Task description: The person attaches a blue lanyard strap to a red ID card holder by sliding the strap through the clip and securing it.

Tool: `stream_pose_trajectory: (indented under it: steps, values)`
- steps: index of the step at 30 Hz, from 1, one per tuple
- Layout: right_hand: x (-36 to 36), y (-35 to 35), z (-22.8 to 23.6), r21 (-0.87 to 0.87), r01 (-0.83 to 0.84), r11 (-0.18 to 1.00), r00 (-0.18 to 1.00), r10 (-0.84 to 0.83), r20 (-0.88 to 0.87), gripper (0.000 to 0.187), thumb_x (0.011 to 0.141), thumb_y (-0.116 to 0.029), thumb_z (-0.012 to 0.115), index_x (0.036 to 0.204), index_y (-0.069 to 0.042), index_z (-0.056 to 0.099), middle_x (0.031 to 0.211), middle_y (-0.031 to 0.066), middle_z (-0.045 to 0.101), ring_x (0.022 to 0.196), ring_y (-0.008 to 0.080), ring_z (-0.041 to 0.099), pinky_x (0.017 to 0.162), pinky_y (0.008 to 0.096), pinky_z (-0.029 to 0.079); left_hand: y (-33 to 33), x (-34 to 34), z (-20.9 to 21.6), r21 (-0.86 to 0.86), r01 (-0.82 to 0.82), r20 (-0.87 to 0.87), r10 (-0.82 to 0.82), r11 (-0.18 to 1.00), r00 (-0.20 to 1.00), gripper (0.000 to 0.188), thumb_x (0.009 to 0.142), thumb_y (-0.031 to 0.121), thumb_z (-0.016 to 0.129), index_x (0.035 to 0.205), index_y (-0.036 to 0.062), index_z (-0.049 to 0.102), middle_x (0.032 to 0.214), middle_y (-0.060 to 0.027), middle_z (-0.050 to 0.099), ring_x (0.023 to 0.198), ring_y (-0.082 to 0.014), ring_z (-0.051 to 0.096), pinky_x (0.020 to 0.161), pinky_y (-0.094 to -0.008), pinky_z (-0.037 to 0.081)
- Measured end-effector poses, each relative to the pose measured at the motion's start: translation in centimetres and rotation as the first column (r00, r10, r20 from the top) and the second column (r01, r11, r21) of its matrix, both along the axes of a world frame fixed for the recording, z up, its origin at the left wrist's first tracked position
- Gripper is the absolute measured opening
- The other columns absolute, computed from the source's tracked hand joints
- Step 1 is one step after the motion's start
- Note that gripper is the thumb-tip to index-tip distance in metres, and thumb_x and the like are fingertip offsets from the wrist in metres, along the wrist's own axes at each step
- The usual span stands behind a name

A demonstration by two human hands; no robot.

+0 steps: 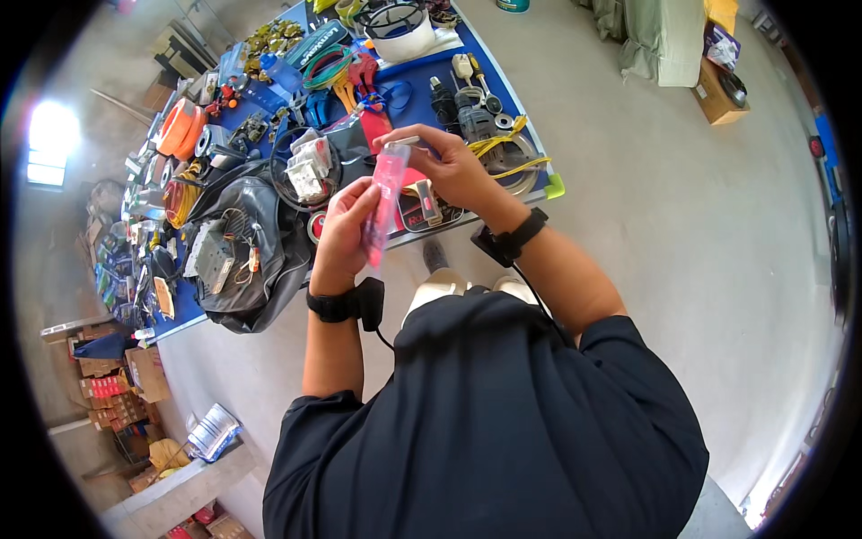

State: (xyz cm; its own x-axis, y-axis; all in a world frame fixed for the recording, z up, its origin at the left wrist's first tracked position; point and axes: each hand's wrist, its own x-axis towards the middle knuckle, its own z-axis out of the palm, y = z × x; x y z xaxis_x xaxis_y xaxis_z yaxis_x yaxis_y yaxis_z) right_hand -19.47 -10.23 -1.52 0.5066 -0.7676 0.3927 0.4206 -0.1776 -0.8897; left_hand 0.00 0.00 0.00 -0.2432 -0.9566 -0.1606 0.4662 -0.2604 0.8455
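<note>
A long, narrow clear plastic packet [389, 189] with something pink-red inside is held upright in front of my body, near the table's edge. My left hand [343, 234] is closed around its lower part, thumb lying over the front. At the top end, my right hand [453, 171] pinches with thumb and bent fingers; a thin whitish piece shows by the fingertips. The exact kind of item in the packet cannot be made out. Just beyond the hands lie red-handled tools [364, 74], and yellow cable [498, 144] runs beside my right wrist.
The blue table [512, 85] is crowded. A black bag [260, 198] with a grey metal box [214, 259] lies to the left, near white blocks [310, 166]. Further off are orange rolls [181, 128] and a white helmet-like item [400, 40]. Cardboard boxes [718, 94] stand on the floor.
</note>
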Motion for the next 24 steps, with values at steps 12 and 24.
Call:
stream_pose_trajectory:
  steps: [12, 24]
  values:
    - [-3.2, 2.6, -5.0, 0.200, -0.072, 0.977, 0.984, 0.102, -0.145, 0.027, 0.095, 0.003, 0.064, 0.122, 0.001, 0.066, 0.105, 0.0097, 0.071, 0.096, 0.0132, 0.069, 0.087, 0.0291, 0.056, 4.2, -0.9, -2.1, -0.004, -0.165, 0.549, 0.140, 0.986, 0.824, 0.016, 0.100, 0.010, 0.068, 0.109, -0.0010, 0.061, 0.092, -0.0036, 0.072, 0.076, -0.0072, 0.066, 0.068, -0.0231, 0.054]
    - [4.1, -1.4, -5.7, 0.642, 0.112, 0.758, 0.994, -0.071, -0.089, 0.024, 0.100, -0.009, 0.066, 0.123, -0.004, 0.064, 0.097, 0.0049, 0.068, 0.087, 0.0135, 0.069, 0.081, 0.0259, 0.056, 0.6, 3.6, -6.6, -0.114, -0.268, 0.488, 0.289, 0.957, 0.823, 0.015, 0.101, 0.005, 0.064, 0.113, -0.0011, 0.058, 0.100, -0.0071, 0.073, 0.086, -0.0102, 0.069, 0.076, -0.0256, 0.058]
